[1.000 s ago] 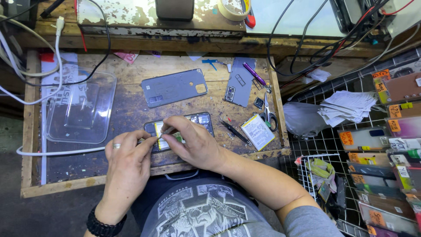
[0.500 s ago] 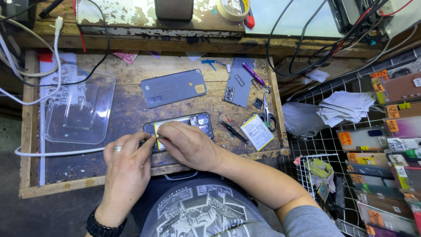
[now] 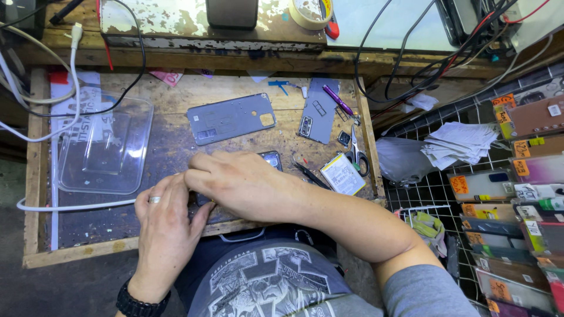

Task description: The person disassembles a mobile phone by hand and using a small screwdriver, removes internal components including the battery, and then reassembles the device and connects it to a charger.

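Both hands, left hand (image 3: 167, 226) and right hand (image 3: 238, 182), pressed together on opened phone (image 3: 271, 158); grip unclear. Rear cover (image 3: 232, 117) at 12 o'clock. Step: internal work, needs fine handling.

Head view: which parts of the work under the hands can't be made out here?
- Opened phone: only its top right corner shows; the right hand covers the rest.
- Fingertips of the left hand: tucked under the right hand, so any grip is hidden.
- Any small part or tool between the hands: hidden.
- Dark block: cut off by the top edge.
- Parts on the grey back cover: too small.
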